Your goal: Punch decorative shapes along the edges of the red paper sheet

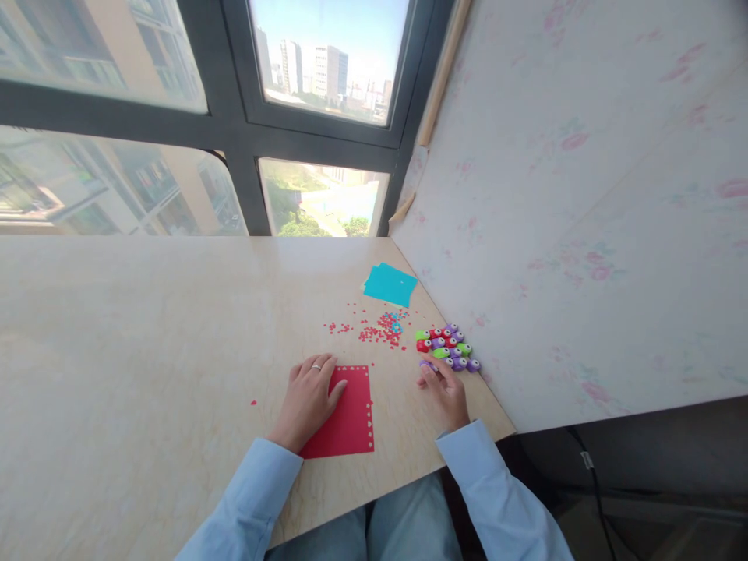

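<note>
A sheet of red paper (352, 427) lies on the table, with rows of small punched holes along its far and right edges. My left hand (308, 399) rests flat on the sheet's left part, fingers stretched out, a ring on one finger. To the right of the paper, my right hand (449, 396) pinches a small purple craft punch (426, 365), partly hidden by the fingers. Just beyond that hand stand several more craft punches (447, 343) in purple, red and green, grouped in slanting rows near the wall.
Red and blue punched-out bits (379, 335) are scattered beyond the red sheet, and one stray bit (253, 403) lies left of my left hand. Blue paper sheets (390, 285) lie farther back. A papered wall (573, 234) bounds the table (146, 351) on the right; windows stand behind.
</note>
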Available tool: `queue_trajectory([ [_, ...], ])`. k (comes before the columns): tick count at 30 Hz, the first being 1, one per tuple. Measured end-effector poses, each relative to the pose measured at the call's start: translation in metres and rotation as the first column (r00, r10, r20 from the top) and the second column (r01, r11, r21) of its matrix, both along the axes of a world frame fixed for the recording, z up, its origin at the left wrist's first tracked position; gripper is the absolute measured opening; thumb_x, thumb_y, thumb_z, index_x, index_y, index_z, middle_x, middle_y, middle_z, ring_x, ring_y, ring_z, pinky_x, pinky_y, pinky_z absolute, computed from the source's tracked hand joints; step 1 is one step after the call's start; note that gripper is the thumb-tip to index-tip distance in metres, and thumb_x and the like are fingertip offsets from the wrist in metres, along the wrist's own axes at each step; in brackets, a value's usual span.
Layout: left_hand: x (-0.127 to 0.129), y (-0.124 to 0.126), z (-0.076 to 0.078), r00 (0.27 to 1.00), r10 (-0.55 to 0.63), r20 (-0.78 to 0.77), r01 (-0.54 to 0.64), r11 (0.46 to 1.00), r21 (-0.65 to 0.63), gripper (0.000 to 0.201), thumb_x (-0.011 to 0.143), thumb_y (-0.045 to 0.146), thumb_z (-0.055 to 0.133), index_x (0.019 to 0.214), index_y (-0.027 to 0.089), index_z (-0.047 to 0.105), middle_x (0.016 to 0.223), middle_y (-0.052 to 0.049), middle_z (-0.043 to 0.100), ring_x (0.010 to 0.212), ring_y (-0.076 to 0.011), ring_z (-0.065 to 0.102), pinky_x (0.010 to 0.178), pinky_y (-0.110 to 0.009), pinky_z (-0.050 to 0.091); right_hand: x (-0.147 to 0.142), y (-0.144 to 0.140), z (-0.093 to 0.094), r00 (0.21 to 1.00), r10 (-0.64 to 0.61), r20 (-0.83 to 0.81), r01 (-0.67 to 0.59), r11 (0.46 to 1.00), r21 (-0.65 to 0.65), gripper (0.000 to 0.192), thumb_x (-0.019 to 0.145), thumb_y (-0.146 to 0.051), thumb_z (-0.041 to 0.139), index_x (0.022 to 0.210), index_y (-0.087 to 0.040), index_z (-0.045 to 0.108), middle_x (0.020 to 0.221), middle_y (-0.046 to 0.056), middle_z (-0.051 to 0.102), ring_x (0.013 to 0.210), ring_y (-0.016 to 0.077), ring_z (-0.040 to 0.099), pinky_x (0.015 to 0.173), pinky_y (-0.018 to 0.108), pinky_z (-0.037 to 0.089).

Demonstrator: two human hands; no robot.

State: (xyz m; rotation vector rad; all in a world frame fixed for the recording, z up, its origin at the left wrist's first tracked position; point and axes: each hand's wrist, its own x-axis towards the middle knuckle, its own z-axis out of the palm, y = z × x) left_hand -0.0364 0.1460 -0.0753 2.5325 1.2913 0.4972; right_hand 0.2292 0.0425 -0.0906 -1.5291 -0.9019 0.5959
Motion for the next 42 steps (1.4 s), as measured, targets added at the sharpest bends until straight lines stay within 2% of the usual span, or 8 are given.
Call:
queue_trajectory([
  [6, -0.004, 0.006, -0.003, 0.999, 0.032, 0.009, -0.032, 0.999, -0.025, 0.033, 0.091, 0.042, 0.059, 0.116, 0.022, 0.063, 0.121, -0.012, 0.061, 0.113, -0.0296, 0.055, 0.095, -0.047, 0.042, 0.006, 0.004, -0.005, 0.923, -0.070, -0.379, 0.129, 0.983, 0.133, 0.051, 0.069, -0.045, 0.084, 0.110, -0.020, 0.066, 0.103, 0.006, 0.071, 0.088, 0.0211, 0.073, 0.086, 0.039, 0.059],
  [10, -0.006, 0.010, -0.005, 1.000, -0.007, 0.029, 0.009, 0.998, -0.061, 0.033, 0.089, 0.043, 0.063, 0.117, 0.025, 0.064, 0.115, -0.009, 0.063, 0.111, -0.0280, 0.055, 0.095, -0.045, 0.039, 0.008, 0.003, 0.002, 0.836, 0.003, -0.549, 0.090, 0.986, 0.142, 0.058, 0.060, -0.037, 0.091, 0.111, -0.024, 0.067, 0.116, 0.005, 0.070, 0.101, 0.0224, 0.071, 0.092, 0.036, 0.058],
  [16, -0.005, 0.011, -0.005, 0.998, -0.029, 0.060, 0.034, 0.995, -0.089, 0.029, 0.088, 0.042, 0.065, 0.111, 0.025, 0.067, 0.104, -0.008, 0.066, 0.106, -0.0254, 0.056, 0.094, -0.043, 0.037, 0.003, -0.003, 0.010, 0.760, 0.131, -0.636, -0.109, 0.991, 0.074, 0.055, 0.061, -0.036, 0.091, 0.110, -0.024, 0.069, 0.107, 0.005, 0.072, 0.088, 0.0174, 0.072, 0.077, 0.026, 0.061],
  [20, -0.007, 0.013, -0.003, 0.994, -0.042, 0.098, 0.055, 0.989, -0.140, 0.026, 0.087, 0.038, 0.066, 0.109, 0.024, 0.070, 0.099, -0.007, 0.067, 0.102, -0.0230, 0.057, 0.095, -0.041, 0.038, -0.002, -0.011, 0.006, 0.713, 0.183, -0.677, -0.143, 0.983, 0.115, 0.048, 0.064, -0.043, 0.088, 0.105, -0.024, 0.070, 0.098, 0.004, 0.072, 0.077, 0.0124, 0.070, 0.065, 0.020, 0.060],
  [25, -0.010, 0.018, 0.000, 0.985, -0.077, 0.155, 0.106, 0.977, -0.185, 0.020, 0.085, 0.034, 0.069, 0.103, 0.026, 0.074, 0.098, -0.006, 0.068, 0.100, -0.0218, 0.059, 0.095, -0.042, 0.039, -0.016, -0.015, -0.002, 0.758, 0.232, -0.610, -0.197, 0.972, 0.125, 0.045, 0.075, -0.059, 0.075, 0.099, -0.022, 0.070, 0.090, 0.006, 0.070, 0.068, 0.0142, 0.066, 0.054, 0.025, 0.059],
  [31, -0.013, 0.021, -0.002, 0.969, -0.109, 0.220, 0.146, 0.976, -0.161, 0.016, 0.083, 0.032, 0.072, 0.098, 0.026, 0.074, 0.101, -0.006, 0.068, 0.100, -0.0205, 0.060, 0.094, -0.039, 0.041, -0.040, 0.002, 0.020, 0.722, 0.262, -0.640, -0.303, 0.952, 0.047, 0.054, 0.069, -0.061, 0.078, 0.099, -0.018, 0.066, 0.110, 0.012, 0.070, 0.085, 0.0189, 0.070, 0.071, 0.031, 0.061],
  [36, -0.013, 0.023, -0.008, 0.968, -0.136, 0.213, 0.168, 0.976, -0.139, 0.022, 0.082, 0.033, 0.074, 0.102, 0.025, 0.073, 0.112, -0.006, 0.067, 0.106, -0.0224, 0.059, 0.096, -0.040, 0.041, -0.050, 0.019, 0.045, 0.773, 0.292, -0.563, -0.417, 0.903, -0.104, 0.048, 0.066, -0.049, 0.084, 0.093, -0.015, 0.063, 0.088, 0.007, 0.071, 0.072, 0.0155, 0.068, 0.066, 0.027, 0.057],
  [42, -0.013, 0.024, -0.007, 0.973, -0.144, 0.183, 0.165, 0.981, -0.106, 0.027, 0.082, 0.035, 0.073, 0.107, 0.023, 0.072, 0.112, -0.008, 0.068, 0.108, -0.0237, 0.058, 0.097, -0.041, 0.044, -0.050, 0.039, 0.044, 0.882, 0.422, -0.210, -0.471, 0.802, -0.366, 0.049, 0.070, -0.060, 0.075, 0.083, -0.015, 0.059, 0.062, 0.001, 0.063, 0.055, 0.0141, 0.061, 0.050, 0.023, 0.048],
])
